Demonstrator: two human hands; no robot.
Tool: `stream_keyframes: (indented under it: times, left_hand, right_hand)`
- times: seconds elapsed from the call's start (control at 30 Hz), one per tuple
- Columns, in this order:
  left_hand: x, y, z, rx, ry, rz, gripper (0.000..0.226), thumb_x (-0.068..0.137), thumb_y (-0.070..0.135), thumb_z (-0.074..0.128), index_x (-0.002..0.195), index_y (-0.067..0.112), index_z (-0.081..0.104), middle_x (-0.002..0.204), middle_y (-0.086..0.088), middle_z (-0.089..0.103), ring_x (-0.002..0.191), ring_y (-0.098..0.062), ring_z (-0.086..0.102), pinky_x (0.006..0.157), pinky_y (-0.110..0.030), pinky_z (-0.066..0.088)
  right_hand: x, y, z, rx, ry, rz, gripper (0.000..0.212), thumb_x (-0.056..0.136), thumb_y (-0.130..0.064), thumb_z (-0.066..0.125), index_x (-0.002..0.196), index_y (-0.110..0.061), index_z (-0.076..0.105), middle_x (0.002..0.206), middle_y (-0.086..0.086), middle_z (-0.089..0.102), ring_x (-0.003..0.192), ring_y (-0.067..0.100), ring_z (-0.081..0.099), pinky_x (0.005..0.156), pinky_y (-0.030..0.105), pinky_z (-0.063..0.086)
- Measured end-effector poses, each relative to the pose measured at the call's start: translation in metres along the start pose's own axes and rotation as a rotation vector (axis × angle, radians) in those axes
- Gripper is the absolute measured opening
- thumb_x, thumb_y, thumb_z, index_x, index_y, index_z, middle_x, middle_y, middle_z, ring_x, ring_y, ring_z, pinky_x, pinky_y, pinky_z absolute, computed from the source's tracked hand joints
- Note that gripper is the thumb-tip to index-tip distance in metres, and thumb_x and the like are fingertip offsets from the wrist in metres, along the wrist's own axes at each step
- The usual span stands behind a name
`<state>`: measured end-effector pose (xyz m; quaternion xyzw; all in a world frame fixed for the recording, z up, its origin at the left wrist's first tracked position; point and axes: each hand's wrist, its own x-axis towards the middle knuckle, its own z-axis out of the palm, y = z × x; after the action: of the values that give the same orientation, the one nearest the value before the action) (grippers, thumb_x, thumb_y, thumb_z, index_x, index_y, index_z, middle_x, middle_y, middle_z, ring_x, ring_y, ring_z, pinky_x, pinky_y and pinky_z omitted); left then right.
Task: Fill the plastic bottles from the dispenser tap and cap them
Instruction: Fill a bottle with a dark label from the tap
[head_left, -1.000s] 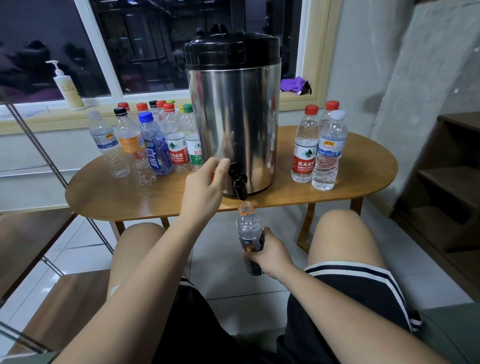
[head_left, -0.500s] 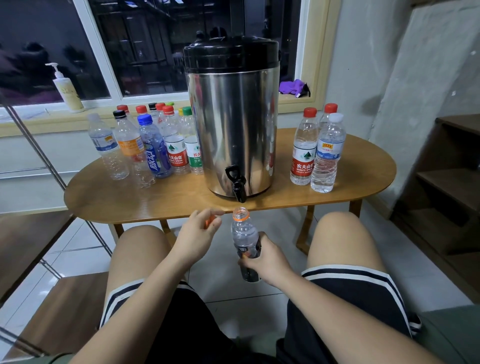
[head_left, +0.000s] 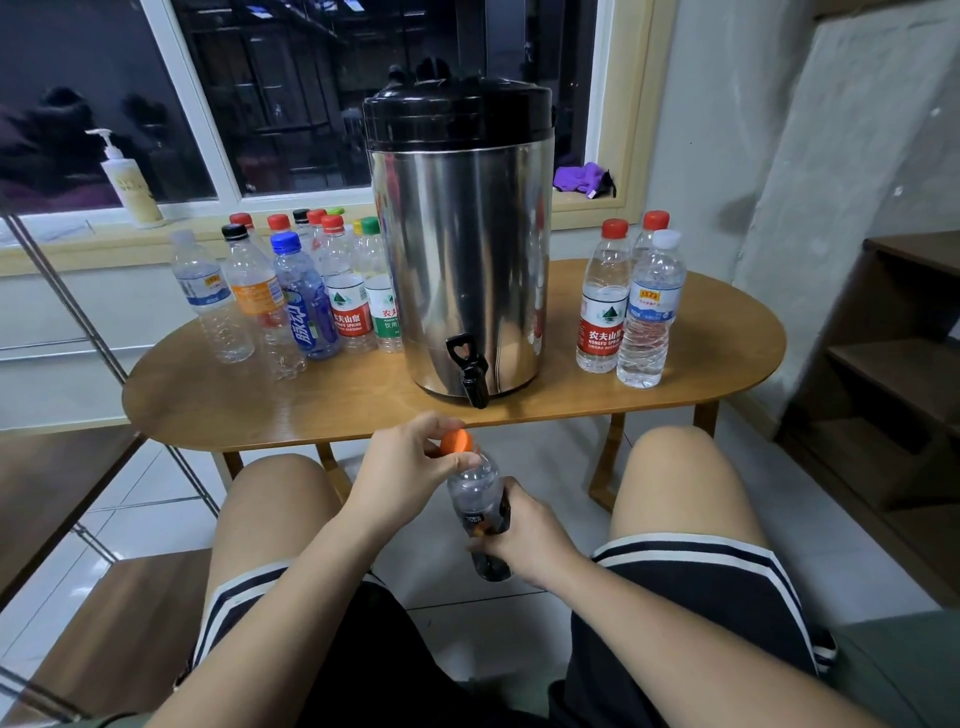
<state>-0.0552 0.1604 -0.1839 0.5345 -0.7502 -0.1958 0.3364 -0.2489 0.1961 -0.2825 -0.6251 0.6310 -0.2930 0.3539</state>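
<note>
Head view, looking forward and down. Pinches an orange cap (head_left: 457, 441) in the left grip (head_left: 405, 467), thumb and curled fingertips round its rim, the cap held right at the mouth of the plastic bottle (head_left: 477, 501); hard to tell whether seated on the neck or only touching it. Clasps the bottle's lower half in the right grip (head_left: 524, 540), fingers wrapped round the dark label.

Long axis of the bottle near upright, mouth up and tipped a little away toward the worktop (head_left: 311, 405), base down toward the tiled floor (head_left: 561, 452). Held in the air between the bare knees (head_left: 685, 467), lower than the worktop's near edge and just nearer than the tap (head_left: 470, 371). Clear in the upper part, dark lower down; fill level not readable.

At the worktop's near edge, a steel dispenser (head_left: 462, 249) with a black lid, black tap aimed downward, touched by neither grip. To its left, a cluster of capped bottles (head_left: 306, 296), all upright, with red, blue, black and green caps. To its right, three more upright bottles (head_left: 623, 306) close together, two red-capped and one white-capped.

On the sill behind, a pump bottle (head_left: 127, 182) at left and a purple cloth (head_left: 582, 179) at right. Wooden shelves (head_left: 893, 364) at far right
</note>
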Motion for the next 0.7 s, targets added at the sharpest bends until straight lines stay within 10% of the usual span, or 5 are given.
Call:
stream_keyframes:
  times: [0.37,0.7]
  left_hand:
    - [0.028,0.030,-0.018,0.686,-0.143,-0.040,0.070,0.078,0.087,0.070,0.087,0.018,0.069,0.075,0.000,0.065,0.072,-0.021,0.061,0.057,-0.031,0.043]
    - [0.031,0.017,-0.033,0.305,-0.379,0.099,0.043,0.085,0.044,0.091,0.125,0.041,0.076,0.118,0.014,0.076,0.110,-0.010,0.069,0.093,-0.032,0.058]
  right_hand:
    - [-0.004,0.001,0.002,-0.046,0.022,-0.044,0.054,0.074,-0.043,0.089,0.116,-0.036,0.055,0.106,-0.012,0.072,0.097,0.014,0.069,0.088,0.042,0.060]
    - [-0.003,0.000,-0.002,-0.032,0.034,-0.049,0.054,0.075,-0.042,0.091,0.116,-0.036,0.055,0.106,-0.012,0.073,0.098,0.012,0.069,0.087,0.039,0.060]
